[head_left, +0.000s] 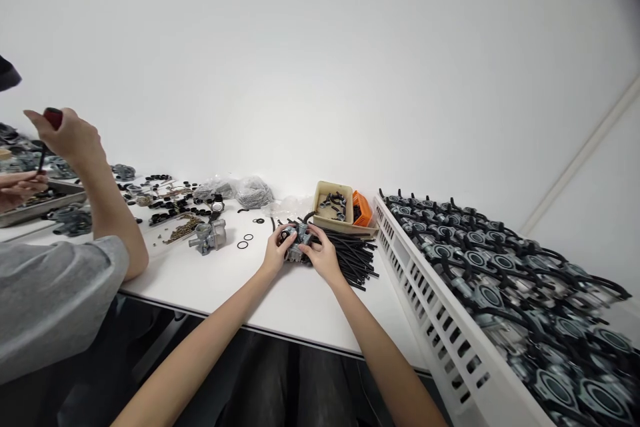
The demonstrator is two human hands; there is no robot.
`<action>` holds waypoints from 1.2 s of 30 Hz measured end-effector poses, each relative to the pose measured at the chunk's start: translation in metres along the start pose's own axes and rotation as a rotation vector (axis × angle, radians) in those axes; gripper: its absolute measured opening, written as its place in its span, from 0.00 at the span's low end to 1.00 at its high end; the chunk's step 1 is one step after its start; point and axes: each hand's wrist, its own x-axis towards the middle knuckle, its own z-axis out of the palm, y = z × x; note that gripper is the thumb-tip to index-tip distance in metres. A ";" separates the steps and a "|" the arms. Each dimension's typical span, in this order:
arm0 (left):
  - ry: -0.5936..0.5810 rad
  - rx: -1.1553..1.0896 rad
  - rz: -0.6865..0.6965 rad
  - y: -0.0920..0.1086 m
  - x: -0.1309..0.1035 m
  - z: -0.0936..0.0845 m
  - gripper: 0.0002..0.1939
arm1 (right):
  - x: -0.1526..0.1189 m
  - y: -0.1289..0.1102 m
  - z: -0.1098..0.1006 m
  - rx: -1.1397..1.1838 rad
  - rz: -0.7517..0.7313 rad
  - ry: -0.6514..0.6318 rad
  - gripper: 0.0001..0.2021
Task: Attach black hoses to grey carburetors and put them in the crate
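Note:
Between my two hands, just over the white table, is a grey metal carburetor [299,244] with a short black hose at its top. My left hand [275,250] grips its left side, fingers curled round it. On the right side, my right hand [321,254] holds the same carburetor with thumb and fingers. Many cut black rubber hoses [356,260] lie in a pile right beside my right hand. A second carburetor [209,237] stands on the table to the left, with thin black O-rings [243,245] between it and my left hand.
A white crate [420,280] full of carburetors with hoses stands at the right. Behind the hoses are a cream bin [333,188] of small parts and an orange basket [362,208]. Brass parts [184,228] lie left. A co-worker's hand [75,137] holds a red-handled screwdriver.

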 end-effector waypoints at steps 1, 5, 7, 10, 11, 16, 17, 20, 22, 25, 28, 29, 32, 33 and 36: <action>0.000 -0.015 -0.007 0.000 0.000 0.000 0.18 | 0.000 0.000 -0.001 -0.004 0.004 -0.003 0.31; -0.014 -0.096 -0.058 0.001 0.001 -0.001 0.18 | 0.000 -0.002 -0.005 -0.015 0.010 -0.036 0.35; -0.051 -0.155 -0.110 0.002 0.000 0.000 0.18 | 0.002 -0.003 -0.007 0.001 -0.026 -0.018 0.33; -0.168 -0.253 -0.243 0.005 -0.003 0.004 0.21 | 0.005 -0.008 -0.010 0.084 -0.046 0.070 0.27; -0.216 -0.280 -0.297 0.007 -0.005 0.006 0.22 | 0.005 -0.010 -0.011 0.123 -0.033 0.084 0.26; -0.370 -0.376 -0.526 0.007 -0.014 0.009 0.20 | 0.007 -0.015 -0.016 0.231 0.050 0.035 0.24; -0.380 -0.392 -0.562 0.006 -0.015 0.008 0.20 | 0.007 -0.015 -0.016 0.240 0.060 0.039 0.24; -0.394 -0.424 -0.654 0.004 -0.017 0.005 0.19 | 0.007 -0.014 -0.017 0.272 0.057 0.055 0.22; -0.417 -0.449 -0.706 0.004 -0.017 0.004 0.19 | 0.007 -0.013 -0.016 0.285 0.059 0.051 0.22; -0.474 -0.527 -0.801 0.007 -0.017 0.002 0.21 | 0.006 -0.013 -0.014 0.288 0.081 0.048 0.23; -0.496 -0.576 -0.864 0.009 -0.017 0.001 0.23 | 0.003 -0.014 -0.012 0.314 0.097 0.028 0.24; -0.500 -0.575 -0.871 0.009 -0.017 0.000 0.23 | 0.003 -0.015 -0.012 0.326 0.101 0.018 0.24; -0.512 -0.554 -0.883 0.011 -0.016 -0.001 0.23 | 0.001 -0.017 -0.011 0.352 0.108 -0.010 0.23; -0.507 -0.551 -0.880 0.011 -0.016 -0.001 0.22 | 0.001 -0.018 -0.010 0.358 0.105 -0.018 0.23; -0.479 -0.557 -0.859 0.013 -0.016 -0.001 0.21 | 0.001 -0.021 -0.010 0.373 0.093 -0.035 0.26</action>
